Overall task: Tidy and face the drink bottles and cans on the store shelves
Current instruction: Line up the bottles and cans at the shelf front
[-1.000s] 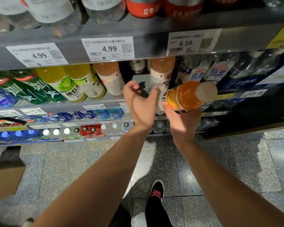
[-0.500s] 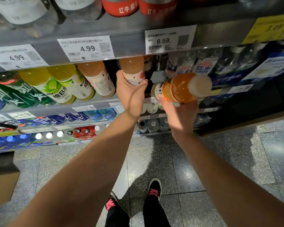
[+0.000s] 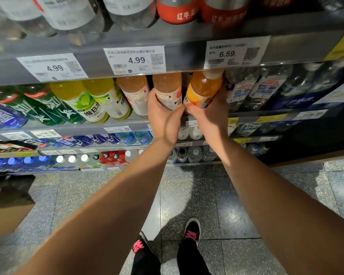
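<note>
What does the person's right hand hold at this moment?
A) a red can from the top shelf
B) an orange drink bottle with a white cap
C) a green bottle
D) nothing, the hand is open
B: the right hand is closed around the lower part of the orange drink bottle, tilted at the shelf, beside the peach-coloured bottle that the left hand grips.

Single head-worn wide-angle view, facing forward and down from standing height, close to the drink shelves (image 3: 179, 46), floor (image 3: 236, 205) below.
</note>
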Demonstrator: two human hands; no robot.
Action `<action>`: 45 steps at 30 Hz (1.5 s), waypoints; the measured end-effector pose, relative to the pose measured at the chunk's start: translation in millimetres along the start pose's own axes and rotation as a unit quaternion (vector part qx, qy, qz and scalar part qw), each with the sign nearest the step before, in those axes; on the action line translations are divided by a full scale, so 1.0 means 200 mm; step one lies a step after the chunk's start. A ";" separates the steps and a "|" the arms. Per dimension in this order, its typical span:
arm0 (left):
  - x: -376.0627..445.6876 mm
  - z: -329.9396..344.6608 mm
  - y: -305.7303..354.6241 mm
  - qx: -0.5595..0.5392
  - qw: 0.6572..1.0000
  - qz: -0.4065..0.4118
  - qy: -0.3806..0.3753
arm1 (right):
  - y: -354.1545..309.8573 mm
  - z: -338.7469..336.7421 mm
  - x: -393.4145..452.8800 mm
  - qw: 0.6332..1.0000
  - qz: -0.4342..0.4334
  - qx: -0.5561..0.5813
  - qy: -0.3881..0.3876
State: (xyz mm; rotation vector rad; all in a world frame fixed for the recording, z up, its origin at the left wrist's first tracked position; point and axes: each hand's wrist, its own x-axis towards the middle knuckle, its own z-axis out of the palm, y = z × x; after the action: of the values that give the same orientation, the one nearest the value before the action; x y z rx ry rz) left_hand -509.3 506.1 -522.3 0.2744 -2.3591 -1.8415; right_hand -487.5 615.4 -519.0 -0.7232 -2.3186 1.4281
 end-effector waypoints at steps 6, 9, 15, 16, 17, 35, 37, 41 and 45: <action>0.00 -0.03 -0.05 -0.005 1.000 -0.003 0.005 | -0.01 0.02 0.04 0.998 -0.001 -0.036 -0.056; -0.02 -0.05 -0.07 0.005 1.000 -0.017 0.012 | 0.00 0.02 0.04 0.997 0.016 -0.029 -0.070; -0.04 -0.12 -0.06 0.058 0.997 -0.044 -0.030 | 0.01 -0.01 0.01 0.996 0.014 -0.024 -0.089; -0.03 -0.15 -0.05 0.073 0.995 -0.052 -0.042 | 0.02 -0.03 -0.01 0.995 0.021 -0.018 -0.096; -0.03 -0.18 -0.05 0.090 0.993 -0.060 -0.057 | 0.02 -0.04 -0.02 0.994 0.028 -0.010 -0.102; -0.06 -0.90 0.57 0.245 0.942 -0.073 -0.216 | -0.67 -0.36 -0.24 0.932 0.057 -0.079 -0.349; -0.08 -1.00 0.65 0.257 0.940 -0.068 -0.212 | -0.82 -0.38 -0.28 0.930 0.030 -0.109 -0.349; -0.10 -1.20 0.84 0.274 0.938 -0.026 -0.213 | -1.11 -0.40 -0.40 0.922 -0.003 -0.118 -0.368; -0.11 -1.44 1.01 0.273 0.937 0.016 -0.219 | -1.41 -0.38 -0.57 0.917 -0.060 -0.148 -0.367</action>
State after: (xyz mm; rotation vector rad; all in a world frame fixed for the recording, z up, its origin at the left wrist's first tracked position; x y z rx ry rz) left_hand -436.9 285.7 -256.1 -0.1448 -3.1293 -1.2887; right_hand -425.1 500.5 -234.1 -0.0844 -3.1263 1.4748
